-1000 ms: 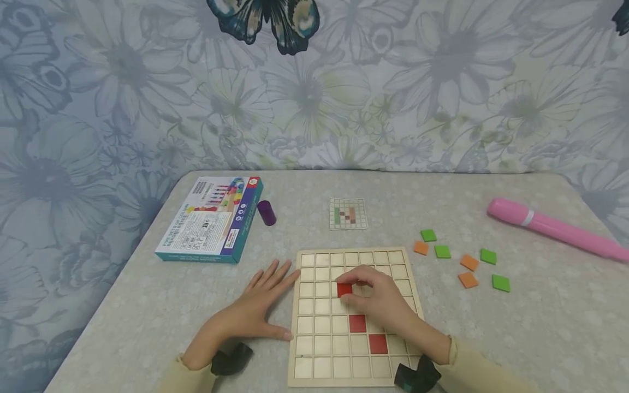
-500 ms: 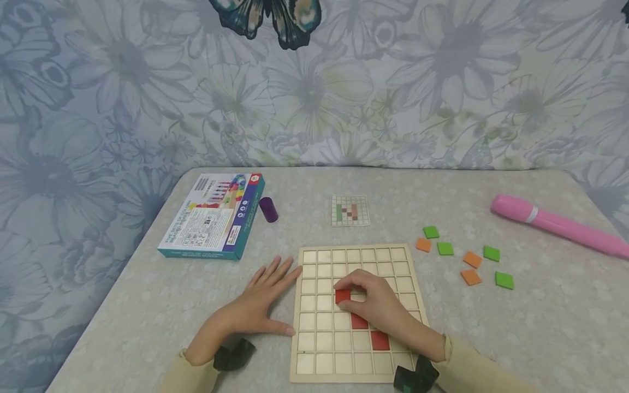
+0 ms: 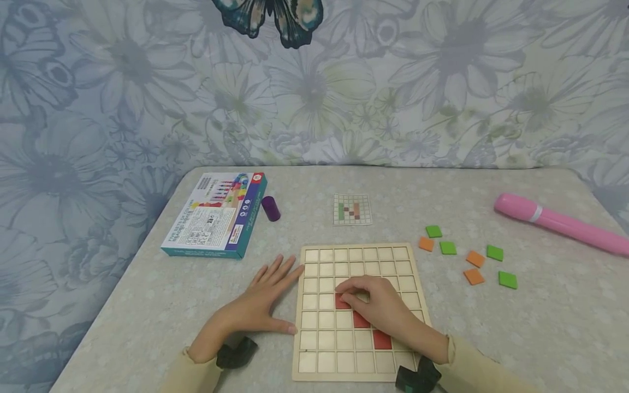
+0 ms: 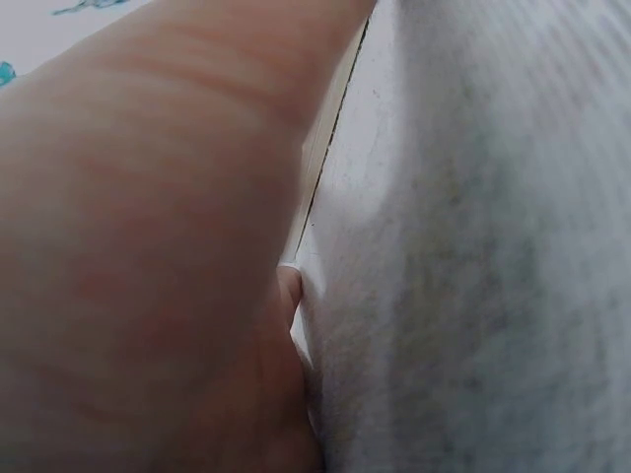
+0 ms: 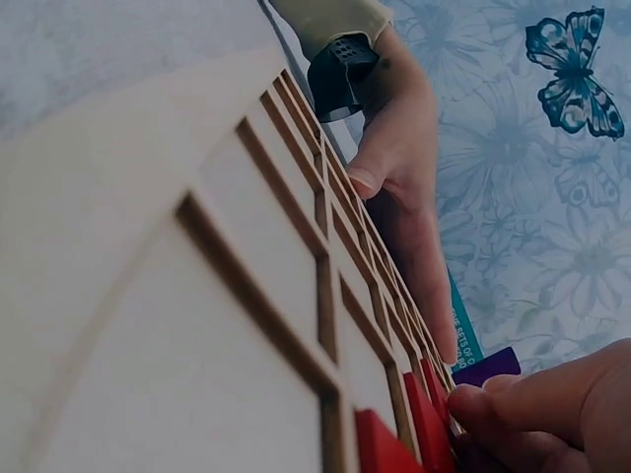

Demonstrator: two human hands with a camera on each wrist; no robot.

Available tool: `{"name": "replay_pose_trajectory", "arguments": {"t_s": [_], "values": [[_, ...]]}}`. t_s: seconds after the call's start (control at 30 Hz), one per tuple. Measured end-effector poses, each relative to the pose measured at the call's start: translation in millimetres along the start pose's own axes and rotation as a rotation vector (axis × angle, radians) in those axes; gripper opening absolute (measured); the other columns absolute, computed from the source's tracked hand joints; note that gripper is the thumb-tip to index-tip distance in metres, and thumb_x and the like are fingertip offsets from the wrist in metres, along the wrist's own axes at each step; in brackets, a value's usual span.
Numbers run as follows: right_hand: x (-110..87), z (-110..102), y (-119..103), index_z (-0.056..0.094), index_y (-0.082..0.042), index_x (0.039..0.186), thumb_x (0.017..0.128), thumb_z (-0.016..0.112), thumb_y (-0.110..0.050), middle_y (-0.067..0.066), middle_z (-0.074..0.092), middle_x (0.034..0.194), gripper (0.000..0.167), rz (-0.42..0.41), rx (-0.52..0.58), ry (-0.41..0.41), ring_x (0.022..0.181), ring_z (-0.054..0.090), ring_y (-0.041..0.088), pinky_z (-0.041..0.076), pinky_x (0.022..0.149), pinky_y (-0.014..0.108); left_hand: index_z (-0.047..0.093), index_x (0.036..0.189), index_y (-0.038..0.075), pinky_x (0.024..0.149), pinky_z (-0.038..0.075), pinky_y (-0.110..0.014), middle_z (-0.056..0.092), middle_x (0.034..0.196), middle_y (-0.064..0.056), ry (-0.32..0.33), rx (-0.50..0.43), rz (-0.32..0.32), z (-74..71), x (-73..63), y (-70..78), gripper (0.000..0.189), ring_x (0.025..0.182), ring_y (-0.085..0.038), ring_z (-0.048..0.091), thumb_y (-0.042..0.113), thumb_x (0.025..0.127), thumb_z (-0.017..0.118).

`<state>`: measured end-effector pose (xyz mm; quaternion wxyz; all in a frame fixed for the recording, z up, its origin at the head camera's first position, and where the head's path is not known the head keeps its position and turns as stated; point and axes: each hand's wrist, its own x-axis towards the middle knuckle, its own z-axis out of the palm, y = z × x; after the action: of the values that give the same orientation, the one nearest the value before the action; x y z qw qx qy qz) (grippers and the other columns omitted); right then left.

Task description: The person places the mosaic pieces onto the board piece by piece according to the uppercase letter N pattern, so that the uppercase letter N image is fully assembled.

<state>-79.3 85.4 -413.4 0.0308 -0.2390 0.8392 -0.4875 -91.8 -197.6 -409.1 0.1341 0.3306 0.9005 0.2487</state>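
Observation:
A light wooden grid board lies on the table. My right hand is over its middle, thumb and index finger pinching a red square tile at a cell. Two more red tiles sit in cells stepping down to the right, one partly hidden by this hand. With fingers spread and straight, my left hand rests on the table and touches the board's left edge at index fingertip and thumb. In the right wrist view, fingertips are right at the farthest red tile; the left wrist view is mostly filled by skin and tabletop.
Several loose green tiles and orange tiles lie right of the board. A small printed pattern card is behind it. A flat box and a purple cylinder stand back left; a pink pen-shaped object lies back right.
My right hand has brought the red tile slightly toward me, to the cell diagonally up-left of the middle red tile; its thumb has moved up onto the tile. My left hand stays put.

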Motion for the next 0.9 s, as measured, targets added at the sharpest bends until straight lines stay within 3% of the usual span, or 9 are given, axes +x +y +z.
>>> {"name": "replay_pose_trajectory", "arguments": {"t_s": [0.23, 0.4, 0.5, 0.73, 0.9], "values": [[0.8, -14.6, -9.5, 0.070, -0.016, 0.102, 0.090, 0.064, -0.012, -0.011, 0.067, 0.098, 0.014, 0.089, 0.110, -0.012, 0.093, 0.061, 0.006, 0.048, 0.081, 0.032, 0.015, 0.151, 0.014, 0.105, -0.002, -0.054, 0.004, 0.155, -0.011, -0.007, -0.004, 0.006, -1.0, 1.6, 0.9, 0.109, 0.139, -0.032, -0.006, 0.060, 0.071, 0.071], [2.5, -49.5, -9.7, 0.070, -0.012, 0.103, 0.092, 0.062, -0.015, -0.009, 0.066, 0.098, 0.014, 0.049, 0.071, 0.073, 0.097, 0.059, 0.012, 0.046, 0.082, 0.042, 0.016, 0.151, 0.013, 0.105, -0.001, -0.056, 0.005, 0.155, -0.012, -0.002, -0.005, 0.009, -1.5, 0.4, 1.3, 0.109, 0.139, -0.034, -0.005, 0.060, 0.070, 0.072], [-3.9, -76.9, 2.8, 0.069, -0.011, 0.105, 0.094, 0.059, -0.016, -0.006, 0.066, 0.102, 0.016, 0.039, 0.021, 0.133, 0.097, 0.058, 0.013, 0.046, 0.081, 0.039, 0.016, 0.151, 0.013, 0.105, -0.001, -0.057, 0.005, 0.155, -0.012, 0.001, -0.008, -0.001, -0.4, -0.3, 0.7, 0.109, 0.139, -0.035, -0.005, 0.061, 0.070, 0.072], [-50.0, -145.8, 41.0, 0.065, -0.006, 0.113, 0.096, 0.055, -0.018, 0.004, 0.067, 0.107, 0.023, 0.175, -0.102, 0.253, 0.093, 0.056, 0.002, 0.042, 0.076, 0.017, 0.017, 0.151, 0.013, 0.104, -0.001, -0.058, 0.005, 0.155, -0.012, 0.010, -0.023, 0.001, 1.2, -0.9, -0.2, 0.109, 0.139, -0.035, -0.004, 0.060, 0.070, 0.072], [-89.1, -187.5, 69.8, 0.060, -0.001, 0.120, 0.097, 0.054, -0.021, -0.012, 0.064, 0.107, 0.031, 0.285, -0.107, 0.291, 0.096, 0.051, -0.010, 0.041, 0.072, 0.010, 0.017, 0.151, 0.013, 0.104, -0.001, -0.057, 0.005, 0.155, -0.012, 0.014, -0.025, 0.008, 0.8, 1.1, 0.2, 0.108, 0.139, -0.035, -0.004, 0.059, 0.070, 0.072]]}}
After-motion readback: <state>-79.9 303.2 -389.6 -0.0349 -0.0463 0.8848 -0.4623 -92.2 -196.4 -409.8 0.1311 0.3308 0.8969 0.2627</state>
